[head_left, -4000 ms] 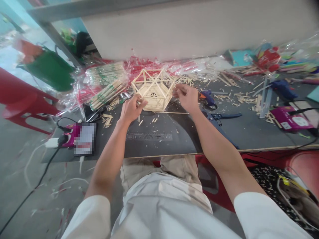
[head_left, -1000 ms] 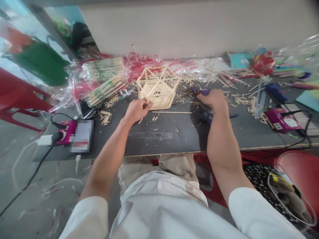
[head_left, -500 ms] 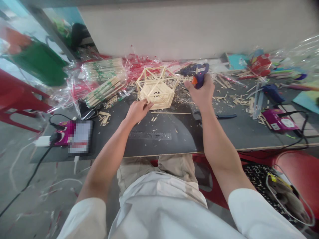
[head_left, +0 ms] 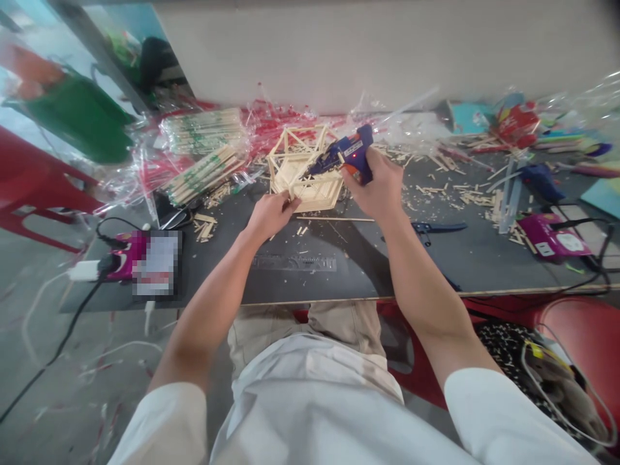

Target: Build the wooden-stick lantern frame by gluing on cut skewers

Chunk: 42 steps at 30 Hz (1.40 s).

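Note:
My right hand (head_left: 380, 184) grips a blue hot glue gun (head_left: 357, 150) with an orange trigger and a small red light. Its nozzle points left and down, over a polygonal frame of thin wooden sticks (head_left: 310, 201). The frame has a lattice floor and raised rails, and the gun hides part of its right side. My left hand (head_left: 275, 212) is closed in a pinch on the near left corner of the stick frame. In front of the frame a single wooden stick (head_left: 334, 219) lies on the table.
Stick bundles (head_left: 203, 132) in plastic wrap lie back left. A clear ruler (head_left: 295, 263), a dark cutter (head_left: 440, 228) and a second glue gun (head_left: 545, 183) are on the table (head_left: 349, 278). Purple power sockets (head_left: 555, 236) and a phone (head_left: 157, 265) sit at the sides among cut sticks.
My right hand has moved left with the glue gun, and the nozzle has come from beside the frame to over it, tilting downward. My left hand stays at the frame's corner.

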Tool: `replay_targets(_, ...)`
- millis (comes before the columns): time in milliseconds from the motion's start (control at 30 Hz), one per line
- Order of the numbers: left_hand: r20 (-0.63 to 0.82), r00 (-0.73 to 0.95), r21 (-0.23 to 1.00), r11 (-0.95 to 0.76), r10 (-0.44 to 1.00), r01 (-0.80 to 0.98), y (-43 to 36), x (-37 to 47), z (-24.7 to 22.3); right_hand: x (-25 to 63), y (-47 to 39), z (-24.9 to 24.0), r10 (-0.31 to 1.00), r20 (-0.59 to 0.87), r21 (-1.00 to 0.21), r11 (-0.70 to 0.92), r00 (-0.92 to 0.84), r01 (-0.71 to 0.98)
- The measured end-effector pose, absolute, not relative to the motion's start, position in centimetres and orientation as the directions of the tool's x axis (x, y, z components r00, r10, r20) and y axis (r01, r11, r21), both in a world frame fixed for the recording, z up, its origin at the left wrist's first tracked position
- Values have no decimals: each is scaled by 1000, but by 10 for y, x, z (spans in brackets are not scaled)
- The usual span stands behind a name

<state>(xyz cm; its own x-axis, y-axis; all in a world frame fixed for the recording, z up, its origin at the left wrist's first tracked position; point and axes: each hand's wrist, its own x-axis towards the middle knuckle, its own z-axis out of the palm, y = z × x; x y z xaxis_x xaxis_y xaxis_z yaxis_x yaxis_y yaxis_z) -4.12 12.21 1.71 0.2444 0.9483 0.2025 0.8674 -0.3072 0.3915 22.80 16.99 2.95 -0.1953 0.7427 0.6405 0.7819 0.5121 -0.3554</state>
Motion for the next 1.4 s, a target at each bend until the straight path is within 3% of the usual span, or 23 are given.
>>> replay_targets(167,204,239,385,-303,949,872,122,-41,16,226,165,33,754,616,-336,512,-226,790)
replay_targets(433,208,238,427,-307,949,851,122,-40,17,215,141,63,900,389,-331,335,-196,882)
replay_targets(1400,196,244,436,-308,950,846,121,-41,18,221,143,63,889,404,-312,358,-218,880)
